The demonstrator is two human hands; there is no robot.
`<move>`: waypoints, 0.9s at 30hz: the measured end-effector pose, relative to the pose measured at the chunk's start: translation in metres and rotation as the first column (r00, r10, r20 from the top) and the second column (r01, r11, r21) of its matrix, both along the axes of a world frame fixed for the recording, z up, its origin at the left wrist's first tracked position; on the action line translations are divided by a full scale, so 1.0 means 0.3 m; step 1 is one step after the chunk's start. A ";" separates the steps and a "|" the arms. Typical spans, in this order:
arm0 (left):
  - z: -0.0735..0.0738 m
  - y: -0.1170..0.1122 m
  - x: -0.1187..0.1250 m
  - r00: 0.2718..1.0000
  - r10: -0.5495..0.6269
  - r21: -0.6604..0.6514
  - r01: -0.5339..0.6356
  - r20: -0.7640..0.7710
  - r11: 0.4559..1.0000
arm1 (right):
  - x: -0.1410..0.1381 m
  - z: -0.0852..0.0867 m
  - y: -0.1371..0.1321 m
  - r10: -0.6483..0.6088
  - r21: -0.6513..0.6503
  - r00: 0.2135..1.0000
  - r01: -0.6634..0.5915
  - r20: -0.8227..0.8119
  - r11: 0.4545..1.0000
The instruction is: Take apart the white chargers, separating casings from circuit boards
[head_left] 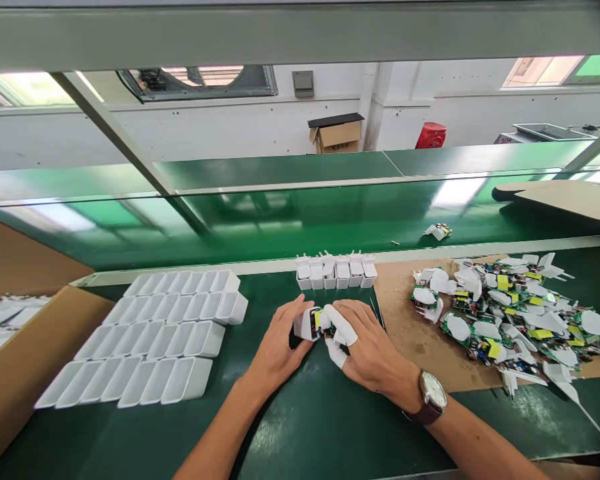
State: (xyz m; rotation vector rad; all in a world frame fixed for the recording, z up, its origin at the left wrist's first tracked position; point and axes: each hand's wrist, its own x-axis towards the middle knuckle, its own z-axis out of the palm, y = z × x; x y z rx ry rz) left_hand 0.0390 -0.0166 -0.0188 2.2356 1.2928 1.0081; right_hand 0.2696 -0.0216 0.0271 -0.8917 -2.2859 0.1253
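Note:
My left hand [280,343] grips a white plastic charger shell [306,324] on the green mat. My right hand [367,347], with white finger cots on two fingers and a watch on the wrist, pinches a circuit board [319,319] with a yellow part, whose end sits at the shell's mouth. Just beyond my hands stands a short row of assembled white plug units [336,271], prongs up.
Rows of empty white shells [155,333] lie to the left beside a cardboard box [25,360]. A heap of circuit boards with white plug caps [510,313] covers a cardboard sheet at right. A green conveyor belt [300,227] runs behind, with one stray part [437,231].

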 end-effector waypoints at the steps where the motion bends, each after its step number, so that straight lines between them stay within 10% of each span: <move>1: 0.000 0.000 0.000 1.000 -0.003 0.004 0.003 0.004 1.000 | 0.000 0.000 0.001 0.000 0.000 1.000 0.000 0.000 1.000; 9: 0.013 -0.009 0.019 0.999 -0.019 0.022 0.019 -0.026 1.000 | -0.003 -0.014 -0.004 0.048 -0.044 0.999 -0.047 0.010 0.998; 17: 0.026 -0.027 0.022 0.970 -0.140 -0.237 0.186 0.199 0.953 | 0.001 -0.033 0.013 -0.109 -0.360 0.937 -0.020 -0.333 0.933; 27: 0.040 -0.032 0.032 0.864 0.006 -0.403 0.228 0.503 0.886 | -0.023 -0.101 0.040 0.139 -0.123 0.983 -0.154 -0.120 0.980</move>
